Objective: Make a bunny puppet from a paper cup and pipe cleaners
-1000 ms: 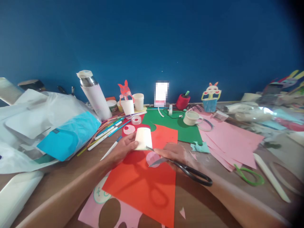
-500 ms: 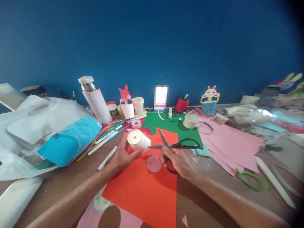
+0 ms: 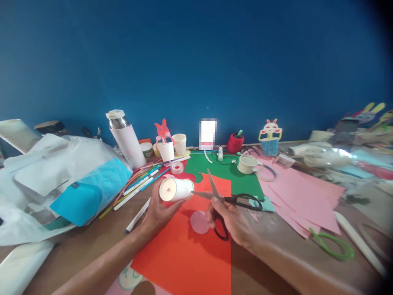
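My left hand is closed round a white paper cup, which lies tipped on its side with its base toward the left. In my right hand is a pair of scissors with black handles and the blades spread apart. The lower blade's tip meets the cup's rim or lies right beside it; I cannot tell which. Below the scissors a pink paper circle shows near my right fingertips, over an orange-red sheet. Green paper lies behind.
Markers and a white flask stand or lie at left beside a plastic bag. A tape roll sits behind the cup. At right are a mug, pink sheets and a green loop.
The cup has tilted further onto its side, its base turning left and its rim toward the scissors. The scissors stay open in my right hand. The whole view has shifted slightly downward.
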{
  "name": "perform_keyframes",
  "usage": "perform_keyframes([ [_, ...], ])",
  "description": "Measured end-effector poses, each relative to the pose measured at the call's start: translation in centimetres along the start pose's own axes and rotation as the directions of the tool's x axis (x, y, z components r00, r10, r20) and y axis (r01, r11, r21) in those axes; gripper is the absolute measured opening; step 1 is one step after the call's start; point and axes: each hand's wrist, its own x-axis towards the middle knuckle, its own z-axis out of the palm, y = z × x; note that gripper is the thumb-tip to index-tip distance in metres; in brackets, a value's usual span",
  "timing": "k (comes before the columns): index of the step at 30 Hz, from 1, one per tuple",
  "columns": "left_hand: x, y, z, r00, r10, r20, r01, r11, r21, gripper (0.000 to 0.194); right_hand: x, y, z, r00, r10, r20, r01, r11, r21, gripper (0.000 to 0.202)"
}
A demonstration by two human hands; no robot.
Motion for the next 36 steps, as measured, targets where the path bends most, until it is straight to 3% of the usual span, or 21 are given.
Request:
perform_keyframes([
  [5,0.4,-0.8,0.2,0.986,-0.165,0.008,0.163,0.967,-0.197,0.066,-0.3,0.0,-0.4,0.988,-0.132,0.077,0.136,0.989,-0.057,0.036],
  [12,0.9,-0.6,-0.5,0.938,-0.336,0.079,0.342,0.872,-0.351,0.071,-0.1,-0.1,-0.9,0.974,-0.226,0.001,0.225,0.969,-0.107,0.037],
  [18,0.3,0.9,-0.4,0.911,-0.376,0.171,0.413,0.840,-0.353,0.077,0.4,0.3,-0.7,0.954,-0.229,-0.196,0.209,0.971,-0.114,0.035],
  [22,0.2,0.6,-0.2,0.920,-0.304,0.247,0.388,0.788,-0.477,0.084,0.7,1.0,-0.7,0.938,-0.187,-0.290,0.158,0.980,-0.120,0.038],
  [27,0.6,-0.5,-0.3,0.871,-0.349,0.345,0.485,0.720,-0.496,0.083,0.8,1.1,-0.6,0.932,-0.232,-0.278,0.176,0.961,-0.215,0.035],
  [36,0.4,0.1,-0.3,0.813,-0.307,0.494,0.576,0.545,-0.609,0.059,0.5,0.5,-0.5,0.909,-0.365,-0.201,0.261,0.875,-0.408,0.027],
])
